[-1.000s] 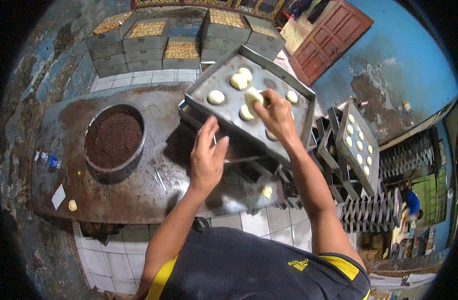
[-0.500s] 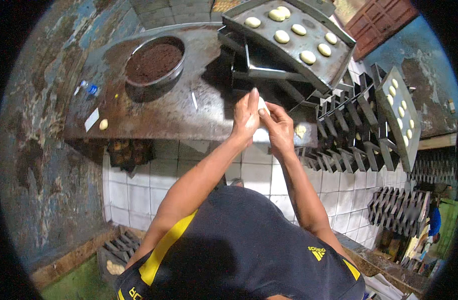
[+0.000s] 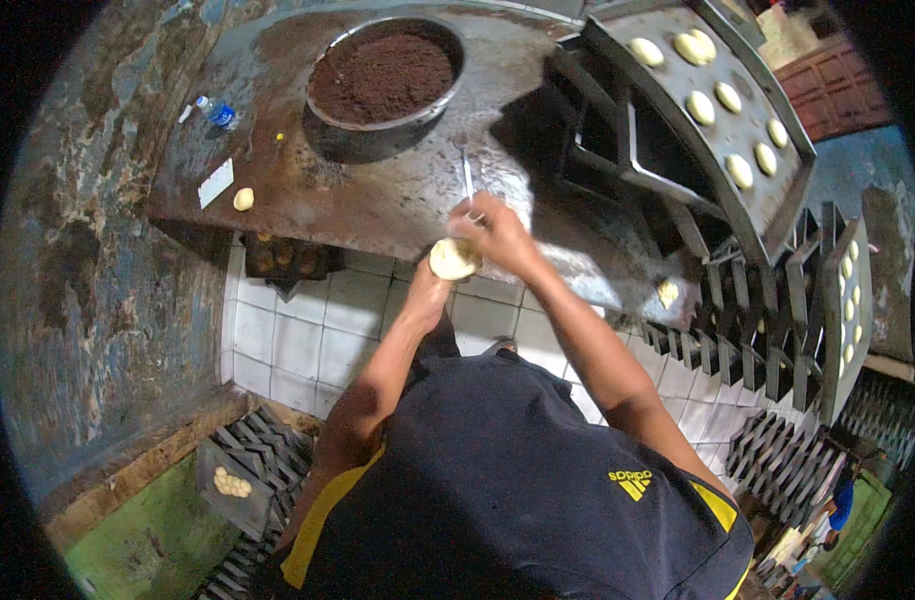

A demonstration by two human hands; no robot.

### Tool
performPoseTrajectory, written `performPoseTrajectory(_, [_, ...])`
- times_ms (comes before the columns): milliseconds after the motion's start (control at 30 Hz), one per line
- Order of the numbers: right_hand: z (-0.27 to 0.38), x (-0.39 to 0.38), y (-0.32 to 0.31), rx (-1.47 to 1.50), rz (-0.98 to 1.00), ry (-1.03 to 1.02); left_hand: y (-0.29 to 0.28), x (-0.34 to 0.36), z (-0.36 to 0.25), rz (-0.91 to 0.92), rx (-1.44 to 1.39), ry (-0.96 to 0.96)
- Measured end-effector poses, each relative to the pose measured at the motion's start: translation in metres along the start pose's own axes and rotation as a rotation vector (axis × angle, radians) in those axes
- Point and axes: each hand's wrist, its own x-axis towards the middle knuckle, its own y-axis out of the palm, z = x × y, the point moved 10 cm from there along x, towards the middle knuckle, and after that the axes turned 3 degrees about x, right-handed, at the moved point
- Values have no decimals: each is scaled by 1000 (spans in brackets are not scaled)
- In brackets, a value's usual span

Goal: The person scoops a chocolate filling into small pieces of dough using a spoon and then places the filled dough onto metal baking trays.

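My left hand (image 3: 427, 292) is closed under a round, flattened piece of pale dough (image 3: 454, 259), held up just off the table's front edge. Close above it, my right hand (image 3: 495, 232) is somewhat blurred, its fingers curled at the near end of a thin metal spoon (image 3: 465, 172). The far end of the spoon points toward a wide metal bowl (image 3: 447, 103) filled with dark brown crumbly filling (image 3: 382, 72).
A tray (image 3: 712, 145) of pale dough balls rests on stacked dark trays at right; another tray (image 3: 835, 320) leans farther right. At the left of the worn table (image 3: 307, 205) lie a plastic bottle (image 3: 217, 112), a white card (image 3: 216, 184) and a dough ball (image 3: 243, 199).
My hands have come apart. The left has drawn back toward me with the dough, now facing up and flattened; the right has moved to the spoon. The view has shifted.
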Motion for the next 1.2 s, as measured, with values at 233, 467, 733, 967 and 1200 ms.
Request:
performPoseTrajectory(233, [-177, 109, 20, -760, 91, 470, -98, 58, -126, -72, 50, 167])
performPoseTrajectory(467, [-50, 144, 39, -120, 306, 668, -204, 102, -218, -155, 235, 252])
performPoseTrajectory(733, [-85, 310, 127, -830, 587, 309, -263, 139, -243, -419, 341, 269])
performPoseTrajectory(967, [-101, 302, 116, 197, 606, 964, -294, 152, -227, -431, 338, 229])
performPoseTrajectory(1200, [28, 286, 73, -322, 73, 12, -208, 236, -233, -362, 374, 260])
